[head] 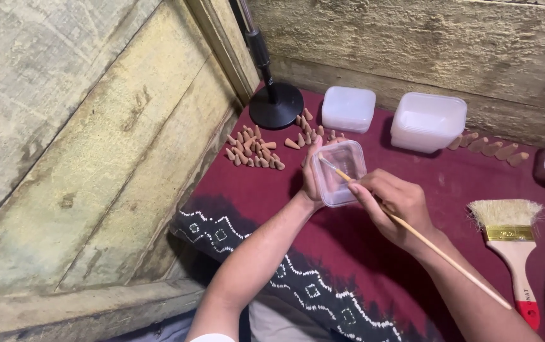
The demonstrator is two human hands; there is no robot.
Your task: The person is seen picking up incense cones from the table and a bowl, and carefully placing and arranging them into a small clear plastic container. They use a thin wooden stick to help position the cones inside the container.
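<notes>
Left hand (pixel 312 177) wrapped round small clear plastic tub (pixel 342 172), tilted up off maroon cloth (pixel 272 190), mid-frame. Right hand (pixel 392 206) pinching thin wooden stick (pixel 424 239), tip poked inside tub. Pile of clay cones (pixel 251 149) at 10 o'clock of tub. Wide paintbrush (pixel 512 244) lying at 4 o'clock.
</notes>
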